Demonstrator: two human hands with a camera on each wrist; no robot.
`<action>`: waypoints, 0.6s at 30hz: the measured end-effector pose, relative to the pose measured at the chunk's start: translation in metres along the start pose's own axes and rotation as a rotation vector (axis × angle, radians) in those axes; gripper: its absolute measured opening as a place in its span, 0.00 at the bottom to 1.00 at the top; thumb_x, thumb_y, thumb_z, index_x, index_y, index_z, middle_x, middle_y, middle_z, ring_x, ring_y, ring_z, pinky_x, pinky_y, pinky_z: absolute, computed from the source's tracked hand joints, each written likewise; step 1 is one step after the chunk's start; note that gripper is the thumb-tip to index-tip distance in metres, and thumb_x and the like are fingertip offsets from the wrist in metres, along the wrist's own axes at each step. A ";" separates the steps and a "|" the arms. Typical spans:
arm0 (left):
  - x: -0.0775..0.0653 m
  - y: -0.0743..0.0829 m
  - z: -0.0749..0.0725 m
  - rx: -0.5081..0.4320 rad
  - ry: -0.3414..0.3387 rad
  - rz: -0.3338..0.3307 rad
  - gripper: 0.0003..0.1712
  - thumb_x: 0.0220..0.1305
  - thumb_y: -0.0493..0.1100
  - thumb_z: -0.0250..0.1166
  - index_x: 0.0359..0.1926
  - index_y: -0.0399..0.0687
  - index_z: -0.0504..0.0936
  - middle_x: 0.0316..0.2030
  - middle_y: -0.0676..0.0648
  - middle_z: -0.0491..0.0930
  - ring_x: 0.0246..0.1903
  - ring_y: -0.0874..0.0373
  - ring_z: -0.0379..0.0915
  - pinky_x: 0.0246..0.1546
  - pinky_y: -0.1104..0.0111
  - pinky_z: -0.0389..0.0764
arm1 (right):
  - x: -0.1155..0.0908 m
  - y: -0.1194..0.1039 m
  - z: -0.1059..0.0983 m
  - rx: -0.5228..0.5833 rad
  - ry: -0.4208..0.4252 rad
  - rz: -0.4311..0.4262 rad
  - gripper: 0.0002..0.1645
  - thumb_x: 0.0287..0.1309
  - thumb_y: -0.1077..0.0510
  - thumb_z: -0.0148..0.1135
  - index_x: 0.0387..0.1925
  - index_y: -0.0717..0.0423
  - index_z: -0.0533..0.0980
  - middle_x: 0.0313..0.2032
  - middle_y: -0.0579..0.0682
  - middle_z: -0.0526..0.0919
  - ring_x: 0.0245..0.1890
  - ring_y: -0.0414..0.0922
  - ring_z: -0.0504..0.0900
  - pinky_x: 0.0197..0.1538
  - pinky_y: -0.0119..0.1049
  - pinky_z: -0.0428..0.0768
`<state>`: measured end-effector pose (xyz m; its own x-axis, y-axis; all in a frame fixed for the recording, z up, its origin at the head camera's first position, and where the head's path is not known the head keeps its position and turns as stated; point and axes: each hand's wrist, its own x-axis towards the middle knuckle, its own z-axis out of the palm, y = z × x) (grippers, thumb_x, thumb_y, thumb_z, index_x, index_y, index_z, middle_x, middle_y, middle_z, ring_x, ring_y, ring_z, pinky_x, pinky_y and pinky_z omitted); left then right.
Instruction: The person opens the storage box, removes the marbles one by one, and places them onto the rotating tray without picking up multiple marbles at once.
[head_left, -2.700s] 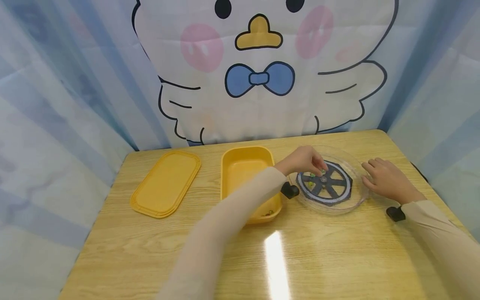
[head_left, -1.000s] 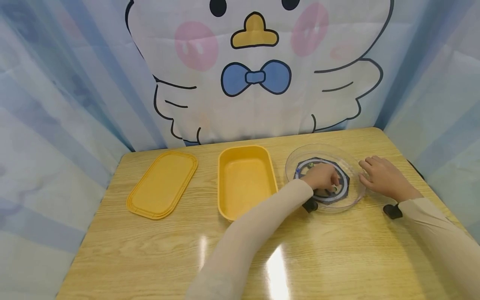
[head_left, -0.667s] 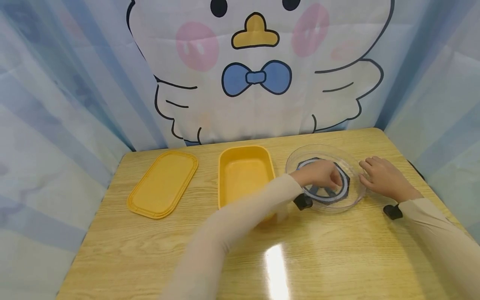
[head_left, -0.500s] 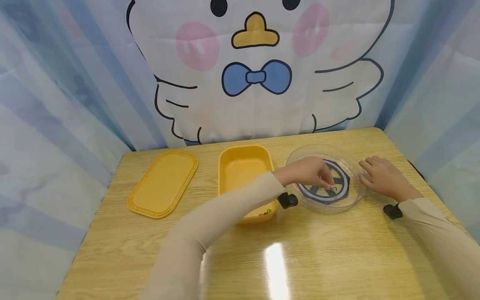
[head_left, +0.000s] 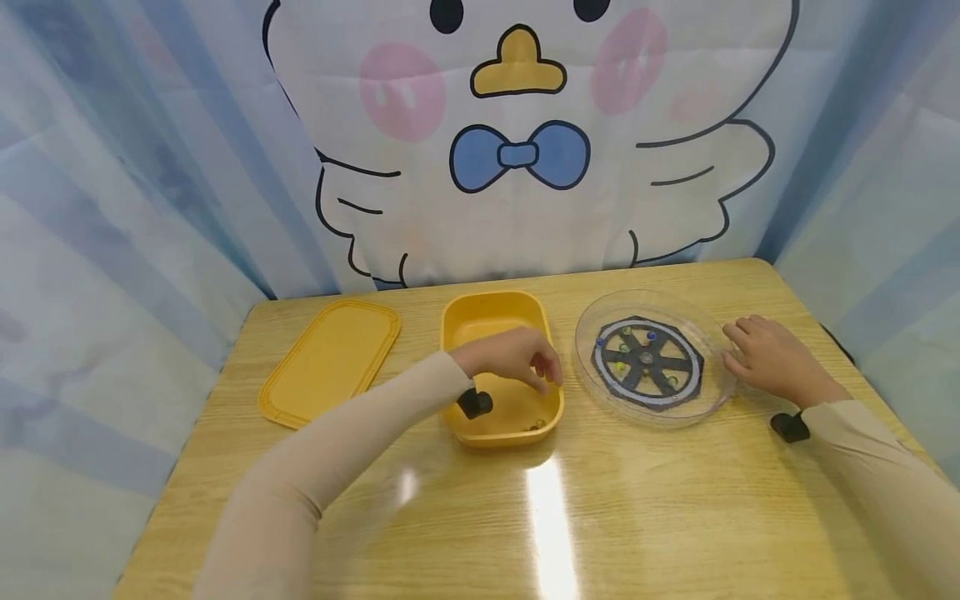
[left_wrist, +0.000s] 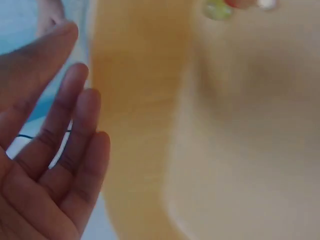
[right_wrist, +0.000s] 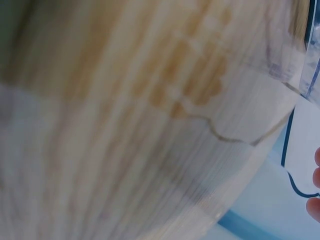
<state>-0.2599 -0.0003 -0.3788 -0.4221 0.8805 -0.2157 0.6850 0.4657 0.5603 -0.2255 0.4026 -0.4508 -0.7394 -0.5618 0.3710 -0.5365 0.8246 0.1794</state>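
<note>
In the head view my left hand (head_left: 517,354) hangs over the yellow container (head_left: 457,417), its fingers bent loosely downward. The left wrist view shows those fingers apart from the thumb, with nothing between them. Small glass marbles (head_left: 537,425) lie in the container's front right corner; a yellow-green marble (left_wrist: 217,9) shows in the left wrist view. A clear round dish (head_left: 592,392) holds a dark wheel-shaped piece (head_left: 647,358). Several small marbles sit on the wheel, including a blue marble (head_left: 651,336) and a green marble (head_left: 672,381). My right hand (head_left: 776,358) rests with relaxed fingers at the dish's right rim.
A yellow lid (head_left: 330,358) lies flat left of the container. The wooden table (head_left: 450,517) ends at a curtain (head_left: 517,225) with a cartoon bird, and more curtain hangs at both sides.
My left hand has left the dish, moving left to above the container. A green marble stays on the wheel's lower right, where the fingers were. The right hand holds its place.
</note>
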 end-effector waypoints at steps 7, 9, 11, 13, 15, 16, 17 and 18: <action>0.007 -0.017 0.026 -0.067 -0.125 0.034 0.05 0.49 0.36 0.72 0.31 0.45 0.87 0.31 0.49 0.86 0.30 0.68 0.75 0.36 0.79 0.76 | -0.001 -0.001 0.001 0.008 0.011 -0.001 0.18 0.42 0.62 0.65 0.38 0.68 0.74 0.29 0.62 0.77 0.30 0.57 0.75 0.35 0.53 0.75; 0.009 -0.020 0.033 -0.067 -0.152 0.033 0.04 0.49 0.35 0.72 0.30 0.44 0.87 0.30 0.49 0.86 0.28 0.70 0.75 0.35 0.80 0.77 | -0.001 -0.001 0.002 0.010 0.007 0.005 0.19 0.43 0.62 0.65 0.38 0.69 0.74 0.29 0.62 0.77 0.30 0.57 0.75 0.35 0.53 0.75; 0.011 -0.023 0.039 -0.067 -0.172 0.023 0.03 0.50 0.34 0.71 0.29 0.44 0.87 0.29 0.48 0.86 0.26 0.71 0.74 0.33 0.81 0.77 | -0.001 0.000 0.002 0.010 0.009 0.005 0.19 0.43 0.62 0.65 0.38 0.68 0.74 0.29 0.61 0.77 0.30 0.56 0.75 0.35 0.52 0.75; 0.013 -0.024 0.043 -0.070 -0.178 0.004 0.03 0.50 0.34 0.70 0.29 0.44 0.87 0.29 0.48 0.86 0.26 0.71 0.74 0.33 0.81 0.76 | -0.001 0.000 0.003 0.009 0.011 0.002 0.19 0.42 0.62 0.65 0.38 0.68 0.74 0.28 0.61 0.76 0.29 0.56 0.75 0.34 0.52 0.75; 0.015 -0.026 0.045 -0.073 -0.179 -0.003 0.03 0.51 0.34 0.70 0.29 0.43 0.87 0.29 0.48 0.86 0.27 0.71 0.74 0.34 0.81 0.76 | -0.001 0.001 0.003 0.007 0.021 -0.007 0.18 0.42 0.62 0.64 0.37 0.68 0.74 0.28 0.60 0.76 0.28 0.55 0.74 0.33 0.52 0.75; 0.015 -0.027 0.046 -0.076 -0.181 -0.005 0.03 0.51 0.34 0.70 0.29 0.43 0.87 0.29 0.47 0.86 0.27 0.71 0.74 0.34 0.81 0.76 | -0.001 0.002 0.003 0.007 0.022 -0.008 0.17 0.43 0.62 0.64 0.37 0.68 0.74 0.27 0.60 0.76 0.27 0.55 0.74 0.33 0.51 0.75; 0.015 -0.027 0.046 -0.078 -0.182 -0.006 0.02 0.51 0.34 0.70 0.29 0.43 0.87 0.29 0.47 0.86 0.27 0.71 0.74 0.34 0.81 0.76 | -0.001 0.002 0.003 0.008 0.023 -0.008 0.17 0.43 0.62 0.64 0.37 0.68 0.74 0.27 0.60 0.76 0.27 0.55 0.74 0.33 0.51 0.74; 0.016 -0.028 0.046 -0.077 -0.183 -0.006 0.02 0.51 0.34 0.70 0.29 0.43 0.87 0.29 0.47 0.86 0.27 0.71 0.74 0.34 0.81 0.77 | -0.002 0.002 0.003 0.006 0.017 -0.004 0.17 0.43 0.62 0.64 0.37 0.68 0.74 0.27 0.60 0.76 0.27 0.55 0.74 0.33 0.51 0.74</action>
<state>-0.2580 0.0047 -0.4345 -0.3065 0.8825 -0.3568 0.6322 0.4689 0.6168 -0.2270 0.4053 -0.4539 -0.7299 -0.5641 0.3859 -0.5421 0.8217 0.1758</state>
